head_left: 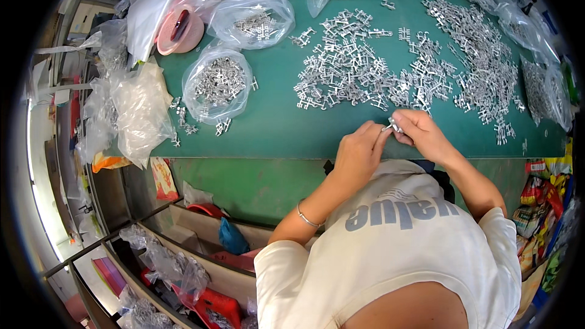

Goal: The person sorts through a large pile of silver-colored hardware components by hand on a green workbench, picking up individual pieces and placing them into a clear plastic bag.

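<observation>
Both my hands meet over the near edge of the green table [274, 122]. Between the fingertips of my right hand [423, 137] is a small silver metal part [394, 124]. My left hand [361, 149] pinches at the same spot, its fingertips on the left end of a metal piece. How the pieces join is too small to tell. Just beyond my hands lies a heap of loose silver metal parts [347, 64], with a smaller heap [429, 73] to its right.
A long pile of metal parts [481, 67] covers the table's right side. At left stand an open plastic bag of parts [218, 85], another bag [253, 21] and a pink basket [189, 39]. A filled bag [545, 91] lies at the right edge. Shelves with bins [183, 231] are lower left.
</observation>
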The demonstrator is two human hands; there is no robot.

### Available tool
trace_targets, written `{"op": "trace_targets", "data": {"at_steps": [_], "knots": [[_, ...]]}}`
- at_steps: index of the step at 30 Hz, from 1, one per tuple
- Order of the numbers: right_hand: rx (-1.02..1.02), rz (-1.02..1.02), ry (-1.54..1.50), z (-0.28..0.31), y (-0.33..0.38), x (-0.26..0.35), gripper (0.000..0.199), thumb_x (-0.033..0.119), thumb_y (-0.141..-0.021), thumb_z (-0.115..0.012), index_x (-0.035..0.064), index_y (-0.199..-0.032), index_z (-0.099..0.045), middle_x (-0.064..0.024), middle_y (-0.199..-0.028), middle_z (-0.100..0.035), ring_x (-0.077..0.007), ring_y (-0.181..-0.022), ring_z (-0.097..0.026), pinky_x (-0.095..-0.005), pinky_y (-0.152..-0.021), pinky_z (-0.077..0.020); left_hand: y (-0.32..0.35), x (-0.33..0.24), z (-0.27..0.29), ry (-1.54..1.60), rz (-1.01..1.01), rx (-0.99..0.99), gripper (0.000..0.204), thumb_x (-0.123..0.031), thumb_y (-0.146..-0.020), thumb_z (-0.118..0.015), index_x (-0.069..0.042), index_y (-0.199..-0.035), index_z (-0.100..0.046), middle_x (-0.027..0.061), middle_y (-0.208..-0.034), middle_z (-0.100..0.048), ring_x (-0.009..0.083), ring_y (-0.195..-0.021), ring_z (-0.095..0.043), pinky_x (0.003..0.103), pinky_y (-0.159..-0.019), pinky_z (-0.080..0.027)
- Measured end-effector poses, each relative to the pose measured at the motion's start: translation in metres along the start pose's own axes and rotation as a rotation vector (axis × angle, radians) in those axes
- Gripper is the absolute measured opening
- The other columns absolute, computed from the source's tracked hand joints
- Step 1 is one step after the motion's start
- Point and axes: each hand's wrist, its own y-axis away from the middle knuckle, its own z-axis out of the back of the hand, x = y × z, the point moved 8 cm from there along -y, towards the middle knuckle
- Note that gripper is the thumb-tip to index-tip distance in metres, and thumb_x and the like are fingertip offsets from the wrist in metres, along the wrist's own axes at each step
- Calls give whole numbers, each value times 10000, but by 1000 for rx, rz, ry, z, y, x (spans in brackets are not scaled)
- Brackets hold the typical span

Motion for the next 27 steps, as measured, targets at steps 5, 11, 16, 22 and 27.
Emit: {"op": "trace_targets", "data": {"at_steps": [5, 11, 16, 22, 27], "knots": [[238, -65, 6, -16, -22, -1, 324, 265, -944, -441, 35, -747, -555, 32, -664, -469, -36, -594, -408, -205, -503, -342, 5, 16, 17, 51, 63, 18, 37, -37, -824, -548, -2, -821, -560, 134, -682, -506, 329, -562, -527, 383, -473, -404], [-80, 217, 798, -22, -50, 36, 182, 223, -814, -616, 47, -781, -582, -82, -663, -583, -209, -464, -503, -284, -449, -389, 15, 42, 54, -211, 136, -191, 84, -13, -809, -553, -16, -885, -590, 139, -723, -508, 341, -563, -518, 385, -485, -410], [-230, 760, 1013, -62, -62, 50, 135, 178, -732, -665, 85, -805, -599, -50, -698, -549, -205, -496, -545, -329, -449, -424, 36, 69, 104, -403, 351, -426, 149, -26, -820, -561, 16, -957, -598, 146, -730, -519, 309, -562, -533, 361, -503, -423], [-146, 757, 1117, -81, -74, 33, 121, 133, -734, -645, 61, -822, -604, -43, -639, -463, -153, -518, -537, -303, -430, -396, 40, 88, 110, -503, 410, -480, 242, -51, -816, -584, 17, -1049, -574, 134, -760, -532, 292, -579, -547, 357, -517, -433], [51, -21, -84, -22, -83, 2, 91, 127, -836, -586, 41, -825, -614, 37, -576, -432, -75, -470, -421, -258, -420, -333, 40, 97, 110, -426, 489, -479, 311, -68, -812, -599, -1, -1112, -545, 125, -779, -526, 272, -586, -544, 358, -529, -433]]}}
